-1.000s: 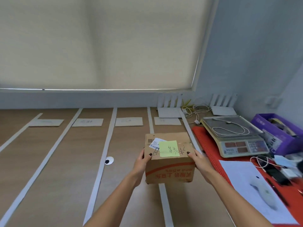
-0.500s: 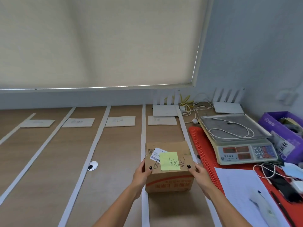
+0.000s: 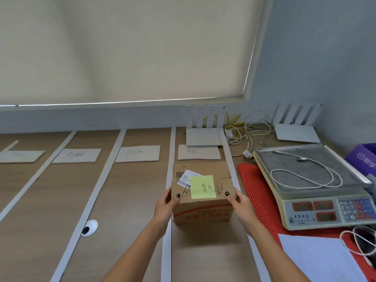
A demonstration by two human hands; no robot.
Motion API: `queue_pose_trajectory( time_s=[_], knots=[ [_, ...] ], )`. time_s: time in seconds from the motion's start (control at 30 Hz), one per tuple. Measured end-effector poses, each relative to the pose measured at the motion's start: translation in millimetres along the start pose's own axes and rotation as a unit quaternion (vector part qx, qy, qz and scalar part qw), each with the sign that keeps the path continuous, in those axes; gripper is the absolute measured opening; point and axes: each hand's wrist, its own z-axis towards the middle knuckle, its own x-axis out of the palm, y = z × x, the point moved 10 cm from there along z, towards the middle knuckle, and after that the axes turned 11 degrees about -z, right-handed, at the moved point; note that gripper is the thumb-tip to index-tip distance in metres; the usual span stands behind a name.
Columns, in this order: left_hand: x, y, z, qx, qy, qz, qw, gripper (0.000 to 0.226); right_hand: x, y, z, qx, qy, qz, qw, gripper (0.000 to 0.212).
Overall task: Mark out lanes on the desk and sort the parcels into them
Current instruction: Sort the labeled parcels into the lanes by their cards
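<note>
A brown cardboard parcel (image 3: 201,212) with a yellow sticky note (image 3: 202,187) and a white shipping label on top sits low in the rightmost lane of the wooden desk (image 3: 126,210). My left hand (image 3: 165,204) grips its left side, thumb on the top edge. My right hand (image 3: 239,202) grips its right side the same way. White tape strips (image 3: 168,200) divide the desk into lanes. A paper label card (image 3: 199,152) lies at the far end of this lane, and similar cards (image 3: 138,153) head the lanes to the left.
A weighing scale (image 3: 317,192) with a white cable on its pan stands on a red mat (image 3: 258,192) at the right. Two white routers (image 3: 204,137) and tangled cables sit by the back wall. A white sheet (image 3: 317,259), a purple box (image 3: 362,157) and a desk grommet (image 3: 89,227) are also here.
The parcel has moved rightward off the tape line into the rightmost lane and lower towards the desk, both hands still gripping its sides. The camera has shifted left to right.
</note>
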Motion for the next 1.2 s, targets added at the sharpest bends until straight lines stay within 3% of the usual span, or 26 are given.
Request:
queue_pose_trajectory(
  time_s=[0.33,0.57,0.7,0.83,0.97,1.2],
  knots=[
    [7.5,-36.9,129.9,0.048,-0.026,-0.016,0.998,0.032,16.4,30.6,135.6,-0.014,-0.023,0.009,1.000,0.036],
    [6.8,-41.0,154.6,0.056,-0.041,-0.021,0.997,0.033,17.0,34.3,154.5,-0.013,-0.043,-0.003,0.999,0.036],
    [2.4,-58.7,137.6,0.066,-0.090,-0.027,0.993,0.042,6.3,46.8,134.9,-0.017,-0.098,-0.043,0.994,0.049],
    [-0.8,-91.9,105.4,0.112,-0.098,-0.028,0.989,0.063,-15.3,67.5,106.8,-0.029,-0.157,0.043,0.986,0.062],
    [7.5,-112.6,60.7,0.130,-0.048,0.010,0.990,0.069,-8.0,91.8,68.6,-0.055,-0.130,0.081,0.987,0.062],
    [-19.1,-141.6,-27.4,0.158,-0.001,0.051,0.986,0.078,60.7,140.0,-19.1,-0.100,-0.039,0.044,0.993,0.063]
  ],
)
